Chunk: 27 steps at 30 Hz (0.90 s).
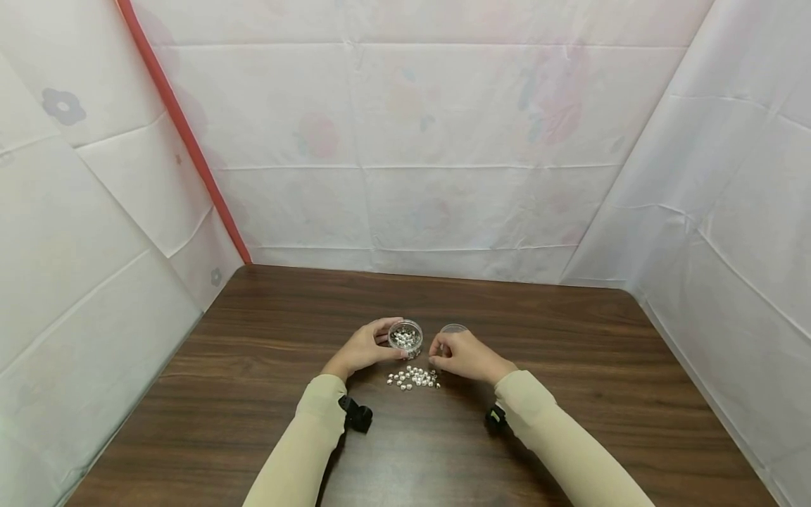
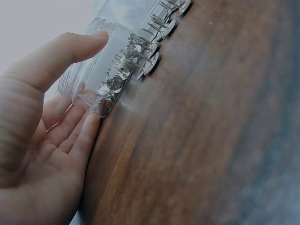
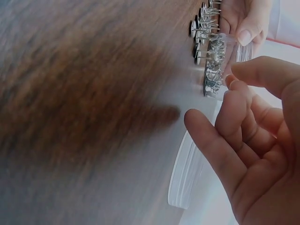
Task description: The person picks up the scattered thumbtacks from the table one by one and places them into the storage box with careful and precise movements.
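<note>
A clear round jar (image 1: 405,339) with silver thumbtacks inside stands on the table. My left hand (image 1: 366,348) grips it from the left, thumb along the near side and fingers behind; the left wrist view shows the thumb on its ribbed rim. In front of the jar lie several loose thumbtacks (image 1: 418,377), some with their pins pointing up. Over the table right of the jar is my right hand (image 1: 467,355), fingers loosely bent, with nothing visible between them. A clear round lid (image 3: 180,178) lies beside that hand, partly hidden by it in the head view.
The dark wooden table (image 1: 253,394) runs back to a white patterned cloth (image 1: 405,141), and similar cloth hangs at both sides. A red strip (image 1: 184,130) slants down the back left corner. A black wrist camera (image 1: 356,414) sits on the left sleeve.
</note>
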Each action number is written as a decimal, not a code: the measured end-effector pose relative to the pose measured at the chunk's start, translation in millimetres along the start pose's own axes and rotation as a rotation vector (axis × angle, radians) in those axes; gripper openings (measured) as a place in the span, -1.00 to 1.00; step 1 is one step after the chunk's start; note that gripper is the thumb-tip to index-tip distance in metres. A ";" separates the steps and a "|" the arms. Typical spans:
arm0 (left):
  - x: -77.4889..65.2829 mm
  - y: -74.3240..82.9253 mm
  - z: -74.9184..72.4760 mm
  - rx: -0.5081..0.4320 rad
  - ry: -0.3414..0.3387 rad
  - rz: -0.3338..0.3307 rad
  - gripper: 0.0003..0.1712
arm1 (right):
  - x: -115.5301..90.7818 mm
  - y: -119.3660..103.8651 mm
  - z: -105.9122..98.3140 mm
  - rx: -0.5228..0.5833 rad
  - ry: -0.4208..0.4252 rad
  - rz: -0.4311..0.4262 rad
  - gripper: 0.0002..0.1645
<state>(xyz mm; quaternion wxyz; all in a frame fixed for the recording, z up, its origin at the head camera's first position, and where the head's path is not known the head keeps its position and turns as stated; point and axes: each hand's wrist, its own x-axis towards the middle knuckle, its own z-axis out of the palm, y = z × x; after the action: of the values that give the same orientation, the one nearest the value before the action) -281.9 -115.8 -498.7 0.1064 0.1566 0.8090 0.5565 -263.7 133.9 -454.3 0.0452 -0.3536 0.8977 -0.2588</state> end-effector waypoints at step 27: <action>-2.0 5.4 -1.1 -0.014 -0.010 0.015 -0.16 | -1.2 -2.8 3.7 -0.040 -0.062 0.008 -0.93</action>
<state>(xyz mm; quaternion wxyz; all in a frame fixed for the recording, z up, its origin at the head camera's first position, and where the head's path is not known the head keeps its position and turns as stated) -279.7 -115.8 -493.2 0.1071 0.1648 0.8032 0.5624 -260.1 131.3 -456.2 0.0670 -0.3587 0.9023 -0.2297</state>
